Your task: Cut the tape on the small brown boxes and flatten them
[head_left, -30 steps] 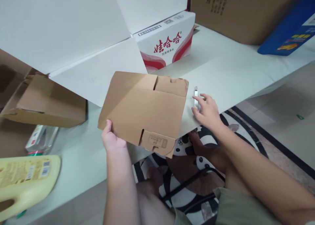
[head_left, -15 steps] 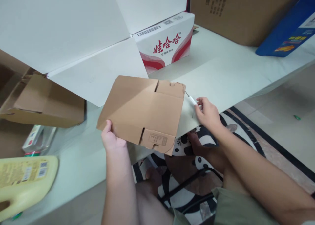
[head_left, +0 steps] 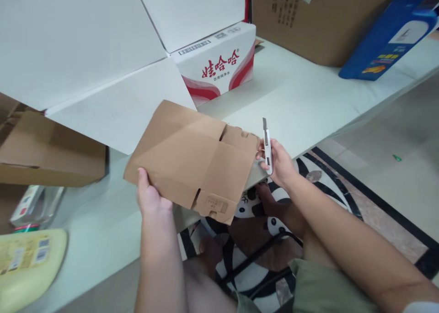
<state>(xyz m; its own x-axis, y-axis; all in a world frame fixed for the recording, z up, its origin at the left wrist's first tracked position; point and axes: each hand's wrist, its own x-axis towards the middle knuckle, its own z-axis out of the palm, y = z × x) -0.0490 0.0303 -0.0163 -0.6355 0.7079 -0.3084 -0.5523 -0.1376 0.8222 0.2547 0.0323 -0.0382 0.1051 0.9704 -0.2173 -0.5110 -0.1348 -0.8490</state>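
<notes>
Flattened brown carton and white utility knife, one per hand

Flattened brown carton (head_left: 192, 160) sits mid-frame, held above the near edge of the pale table (head_left: 308, 93), tilted, printed stamp at its lower right corner. Left hand (head_left: 149, 196) pinches its lower left edge, thumb on top, fingers hidden underneath. Right hand (head_left: 279, 162) is closed around a white utility knife (head_left: 267, 145), just right of the carton's right edge; blade points up, toward the top of the frame. Can't tell if knife touches the carton.

Around it: white box with red lettering (head_left: 216, 61) upper centre, large white flaps (head_left: 85, 52) upper left, open brown box (head_left: 48, 151) at left edge, yellow jug (head_left: 27, 262) lower left, big brown carton (head_left: 315, 16) and blue box (head_left: 387, 34) upper right. Patterned rug (head_left: 308, 176) below the table edge.
</notes>
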